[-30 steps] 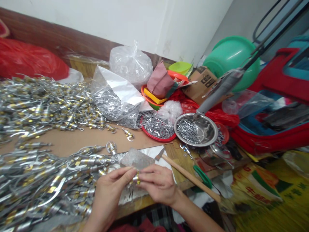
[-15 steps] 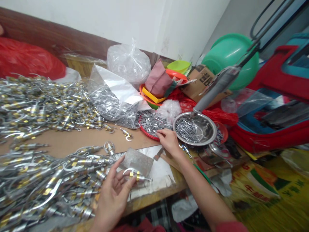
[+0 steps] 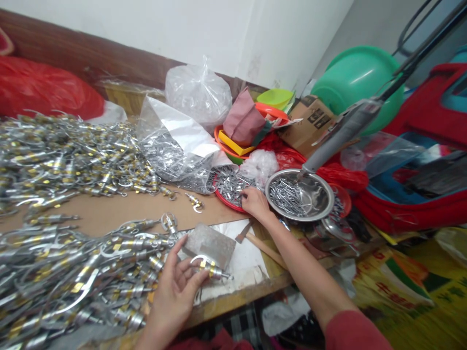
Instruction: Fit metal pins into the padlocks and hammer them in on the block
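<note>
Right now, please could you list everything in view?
Held fitting: one, silver and yellow, lower centre.
Loose fittings: uncountable, silver and yellow, mostly left.
Block: one, grey, behind the held fitting.
Handled tool: one, brown, right of the block.
Tray: one, red, centre.
Metal pieces: uncountable, silver, in the tray.
Bowl: one, silver, right of the tray.
Long tool: one, grey, over the bowl.
Knotted bag: one, clear, back.
Large bag: one, red, far left.
Box: one, brown, behind the bowl.
Basin: one, green, back right.
Sack: count unclear, yellow, lower right.
Table: one, brown, lower centre.
Left hand: one, bare, on the held fitting.
Right hand: one, bare, at the tray.
</note>
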